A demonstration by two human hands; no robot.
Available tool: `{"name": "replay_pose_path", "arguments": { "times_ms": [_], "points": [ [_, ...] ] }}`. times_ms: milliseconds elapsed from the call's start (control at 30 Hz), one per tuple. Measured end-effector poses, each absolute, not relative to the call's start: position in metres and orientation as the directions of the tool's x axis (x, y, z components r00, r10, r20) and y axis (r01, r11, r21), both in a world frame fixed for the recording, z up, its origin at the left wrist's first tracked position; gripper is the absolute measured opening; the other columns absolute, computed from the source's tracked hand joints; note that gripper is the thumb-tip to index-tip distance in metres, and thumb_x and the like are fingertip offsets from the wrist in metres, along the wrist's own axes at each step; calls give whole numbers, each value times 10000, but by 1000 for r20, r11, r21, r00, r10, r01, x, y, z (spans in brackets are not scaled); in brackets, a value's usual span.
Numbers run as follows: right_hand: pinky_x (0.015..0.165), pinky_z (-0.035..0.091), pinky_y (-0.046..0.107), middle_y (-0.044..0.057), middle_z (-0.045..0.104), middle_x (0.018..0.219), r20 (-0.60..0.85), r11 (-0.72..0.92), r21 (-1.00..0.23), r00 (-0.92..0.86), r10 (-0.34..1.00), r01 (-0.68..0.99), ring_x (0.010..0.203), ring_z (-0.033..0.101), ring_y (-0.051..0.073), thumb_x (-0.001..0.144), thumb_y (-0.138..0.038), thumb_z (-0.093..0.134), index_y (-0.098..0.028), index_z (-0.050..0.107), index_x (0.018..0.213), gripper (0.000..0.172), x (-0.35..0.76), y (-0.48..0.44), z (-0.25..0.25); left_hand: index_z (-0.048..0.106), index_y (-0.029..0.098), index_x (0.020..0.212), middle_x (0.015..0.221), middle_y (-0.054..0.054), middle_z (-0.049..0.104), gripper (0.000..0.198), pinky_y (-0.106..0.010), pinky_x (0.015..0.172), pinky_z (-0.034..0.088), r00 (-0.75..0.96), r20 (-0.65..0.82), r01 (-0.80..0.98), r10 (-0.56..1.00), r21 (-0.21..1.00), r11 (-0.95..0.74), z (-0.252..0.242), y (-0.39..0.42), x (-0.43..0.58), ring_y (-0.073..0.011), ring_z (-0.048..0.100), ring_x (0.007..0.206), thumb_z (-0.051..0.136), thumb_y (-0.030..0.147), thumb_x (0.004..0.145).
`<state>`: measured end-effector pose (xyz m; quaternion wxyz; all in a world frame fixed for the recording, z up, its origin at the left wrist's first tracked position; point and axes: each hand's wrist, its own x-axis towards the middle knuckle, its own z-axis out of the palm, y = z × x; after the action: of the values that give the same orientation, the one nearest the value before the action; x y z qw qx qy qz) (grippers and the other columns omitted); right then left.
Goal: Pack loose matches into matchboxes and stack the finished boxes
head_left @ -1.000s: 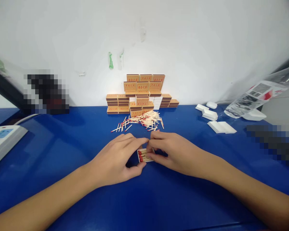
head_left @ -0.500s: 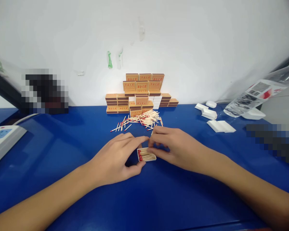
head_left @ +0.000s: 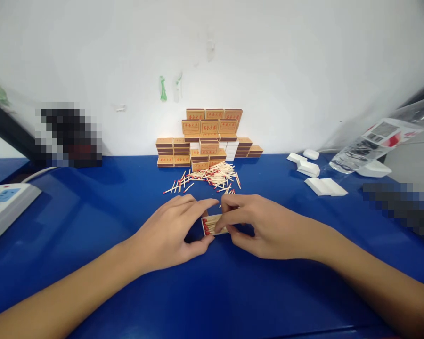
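Note:
A small white matchbox tray (head_left: 202,226) lies on the blue table, filled with red-tipped matches (head_left: 209,223). My left hand (head_left: 173,230) holds its left end, thumb on the near side and index finger at the far side. Over the right end is my right hand (head_left: 265,226), its index fingertip resting on the matches inside. Its thumb is apart from that finger, by the tray's near right edge, and I see nothing held in it. The right end of the tray is hidden beneath this hand. Beyond both hands spreads a pile of loose matches (head_left: 222,175).
Closed matchboxes (head_left: 209,126) are stacked against the wall behind the pile. At right are white empty trays (head_left: 325,186), a white earbud-like case (head_left: 311,154) and a leaning plastic bottle (head_left: 360,143). A power strip (head_left: 10,207) sits at left.
My right hand has shifted slightly down, its index finger now reaching further left over the matches in the tray. The left hand keeps its hold. A few loose matches behind have come into view.

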<state>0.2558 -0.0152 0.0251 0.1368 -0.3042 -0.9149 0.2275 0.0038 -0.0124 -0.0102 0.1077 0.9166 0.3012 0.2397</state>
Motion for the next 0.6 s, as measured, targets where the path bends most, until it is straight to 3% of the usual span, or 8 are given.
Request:
{"name": "replay_pose_path", "arguments": {
  "times_ms": [600],
  "points": [
    [688, 427, 293, 20, 600, 892, 111, 728, -464, -782, 613, 505, 726, 548, 135, 906, -52, 589, -196, 789, 970, 254, 256, -14, 28, 525, 173, 1441, 1121, -92, 749, 540, -454, 935, 583, 710, 362, 506, 604, 334, -795, -10, -13, 3, -263, 692, 1029, 710, 295, 948]
  ]
}}
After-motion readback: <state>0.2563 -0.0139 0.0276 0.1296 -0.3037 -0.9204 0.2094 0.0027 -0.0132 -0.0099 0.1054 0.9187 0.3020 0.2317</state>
